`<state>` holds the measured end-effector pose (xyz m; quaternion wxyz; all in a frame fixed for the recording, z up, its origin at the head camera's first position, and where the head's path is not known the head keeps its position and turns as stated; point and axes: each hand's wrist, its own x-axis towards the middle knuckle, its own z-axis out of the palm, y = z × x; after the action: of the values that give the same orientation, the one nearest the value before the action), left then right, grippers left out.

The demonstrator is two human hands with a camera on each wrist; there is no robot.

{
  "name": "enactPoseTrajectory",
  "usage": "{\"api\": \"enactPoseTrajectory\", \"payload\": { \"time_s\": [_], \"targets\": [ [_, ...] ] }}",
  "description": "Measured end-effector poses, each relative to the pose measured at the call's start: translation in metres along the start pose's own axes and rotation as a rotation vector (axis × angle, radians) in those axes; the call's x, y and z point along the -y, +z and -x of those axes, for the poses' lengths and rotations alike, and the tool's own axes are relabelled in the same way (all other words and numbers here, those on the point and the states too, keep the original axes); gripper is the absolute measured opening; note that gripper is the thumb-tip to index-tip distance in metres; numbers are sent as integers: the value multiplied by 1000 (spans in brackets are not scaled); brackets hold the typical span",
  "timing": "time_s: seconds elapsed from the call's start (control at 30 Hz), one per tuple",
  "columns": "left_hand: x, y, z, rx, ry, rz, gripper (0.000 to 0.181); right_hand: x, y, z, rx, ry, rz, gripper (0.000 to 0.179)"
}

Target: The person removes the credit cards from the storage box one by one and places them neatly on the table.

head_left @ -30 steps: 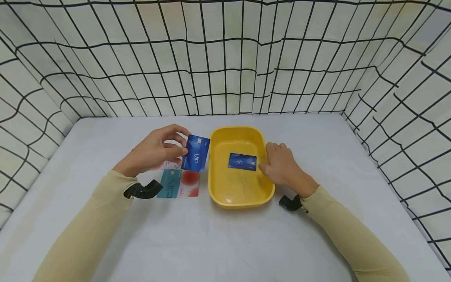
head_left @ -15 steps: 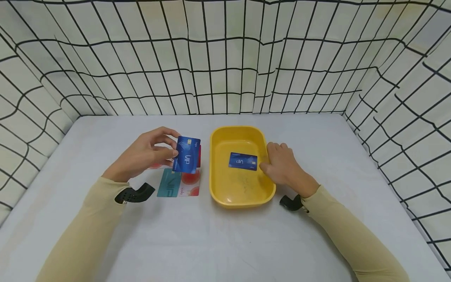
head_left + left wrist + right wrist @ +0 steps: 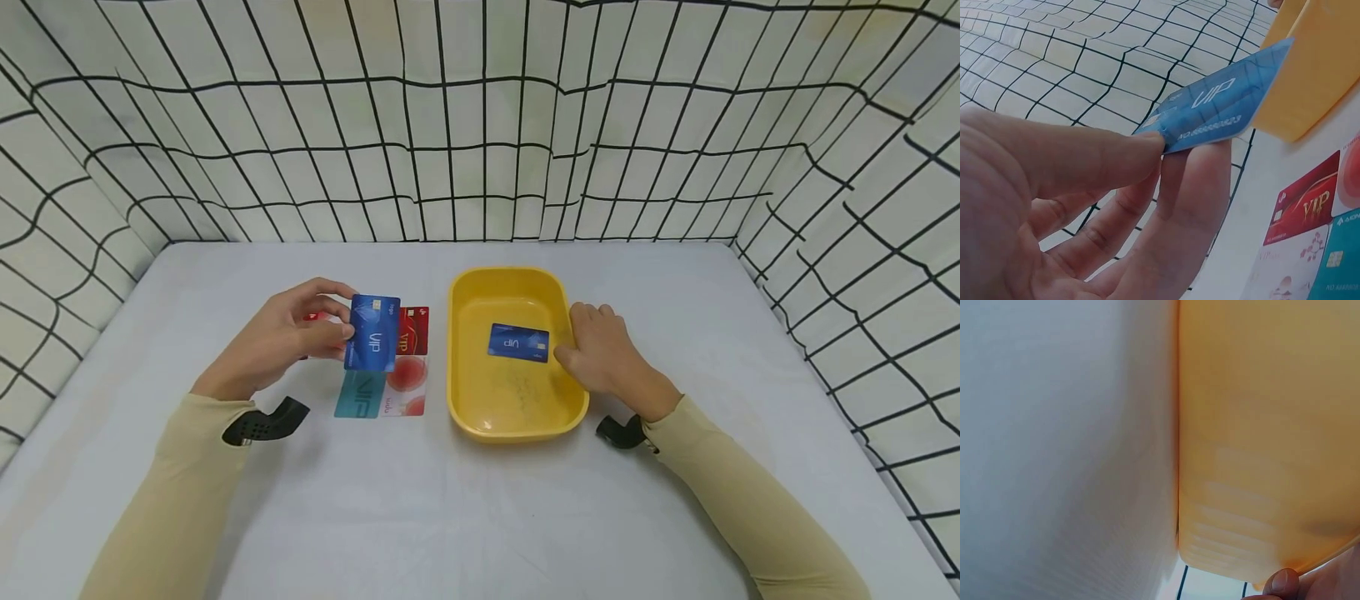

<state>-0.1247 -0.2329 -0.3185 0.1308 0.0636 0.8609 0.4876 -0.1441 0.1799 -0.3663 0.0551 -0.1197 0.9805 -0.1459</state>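
My left hand (image 3: 288,337) pinches a blue VIP card (image 3: 372,333) between thumb and fingers, held up above the cards on the table; the left wrist view shows the thumb on its near end. Behind and below it lie a red VIP card (image 3: 414,331), a white card with a red circle (image 3: 405,386) and a teal VIP card (image 3: 360,396), partly covered in the head view. My right hand (image 3: 609,350) grips the right rim of a yellow tray (image 3: 517,412), thumb over the inside edge. Inside the tray a second blue VIP card (image 3: 518,342) lies flat.
A white cloth (image 3: 480,517) covers the table. Black wire grid panels (image 3: 480,125) over white sheeting rise behind it and on both sides. In the left wrist view, a white card with a pink pattern (image 3: 1288,265) lies beside the teal one.
My left hand has moved left with the blue card, away from the tray and over the laid-out cards, uncovering the red card. My right hand has stayed on the tray's rim.
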Motion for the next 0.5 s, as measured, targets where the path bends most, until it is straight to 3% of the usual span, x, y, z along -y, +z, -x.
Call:
{"api": "enactPoseTrajectory", "payload": {
  "time_s": [0.5],
  "targets": [
    [18,-11,2,-1,-68,-35,61,1,-1,2,-2,3,8,30]
  ]
}}
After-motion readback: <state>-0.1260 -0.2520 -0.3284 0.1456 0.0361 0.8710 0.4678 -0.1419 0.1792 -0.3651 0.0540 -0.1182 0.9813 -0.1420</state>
